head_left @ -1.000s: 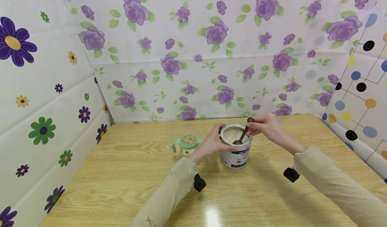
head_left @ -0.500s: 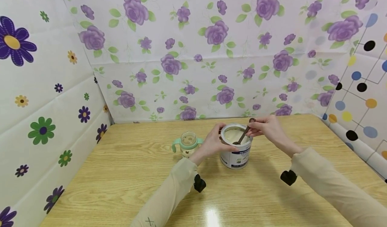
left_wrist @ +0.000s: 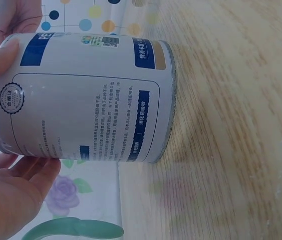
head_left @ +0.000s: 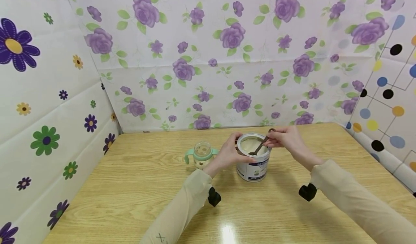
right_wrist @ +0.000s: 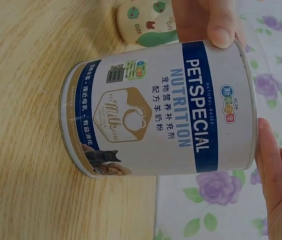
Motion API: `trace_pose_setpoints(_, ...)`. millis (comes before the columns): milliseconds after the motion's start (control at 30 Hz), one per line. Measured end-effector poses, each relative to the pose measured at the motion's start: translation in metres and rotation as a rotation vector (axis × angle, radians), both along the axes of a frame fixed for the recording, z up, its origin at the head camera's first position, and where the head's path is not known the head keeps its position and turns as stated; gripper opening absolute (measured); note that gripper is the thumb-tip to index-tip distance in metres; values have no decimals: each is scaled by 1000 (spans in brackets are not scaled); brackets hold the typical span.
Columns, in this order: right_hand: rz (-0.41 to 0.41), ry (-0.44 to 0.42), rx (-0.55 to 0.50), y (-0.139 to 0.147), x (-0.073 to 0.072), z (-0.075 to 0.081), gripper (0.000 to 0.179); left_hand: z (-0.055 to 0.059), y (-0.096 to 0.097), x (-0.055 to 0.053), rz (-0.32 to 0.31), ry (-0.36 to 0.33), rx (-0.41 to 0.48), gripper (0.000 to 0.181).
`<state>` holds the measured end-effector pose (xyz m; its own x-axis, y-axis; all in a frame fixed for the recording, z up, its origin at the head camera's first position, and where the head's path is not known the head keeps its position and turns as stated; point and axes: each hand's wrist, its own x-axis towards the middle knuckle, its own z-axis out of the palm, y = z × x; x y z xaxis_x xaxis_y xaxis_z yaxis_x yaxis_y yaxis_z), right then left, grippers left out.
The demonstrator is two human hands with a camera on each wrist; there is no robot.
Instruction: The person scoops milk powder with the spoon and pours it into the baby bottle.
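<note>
A white and blue tin of pet milk powder (head_left: 252,171) stands upright on the table, its top open and pale powder (head_left: 251,144) inside. My left hand (head_left: 229,153) grips the tin near its rim, thumb on the front and fingers round the far left side. Between thumb and fingers, my right hand (head_left: 286,139) pinches the handle of a dark brown scoop (head_left: 261,146). The scoop slants down into the tin, its bowl end at the powder. In the right wrist view the label of the tin (right_wrist: 160,115) reads PETSPECIAL NUTRITION, and the right fingers lie against the rim.
A baby bottle (head_left: 202,153) with green handles, its top uncovered, stands left of the tin, partly behind the left wrist. The wooden table (head_left: 139,186) meets a flower-print cloth wall (head_left: 208,74) at the back. Black wrist cameras hang below both cuffs.
The right hand and sleeve have shifted slightly left, and the scoop leans over more with its bowl a little further left. The left hand, tin and bottle stay in place.
</note>
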<state>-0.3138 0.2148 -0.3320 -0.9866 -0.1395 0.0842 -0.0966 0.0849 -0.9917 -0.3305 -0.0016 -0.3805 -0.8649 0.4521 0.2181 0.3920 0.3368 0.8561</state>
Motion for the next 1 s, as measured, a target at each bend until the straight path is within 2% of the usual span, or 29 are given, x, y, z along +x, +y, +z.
trace_pose_setpoints(267,-40,10,-126,6,-2,-4,26,0,0,-1,1,5,-9,93)
trace_pose_setpoints(467,-60,19,-224,11,-3,-5,14,-1,-1,-1,-6,6,-5,94)
trace_pose_setpoints(667,-49,34,-300,14,-2,-6,10,-2,-1,-2,-1,12,-2,93)
trace_pose_setpoints(900,-36,-14,-478,17,-1,-10,15,-3,-1,-3,-26,-7,37,88)
trace_pose_setpoints(1000,-35,-17,-526,17,-1,-11,12,-2,-1,-2,-19,-7,31,90)
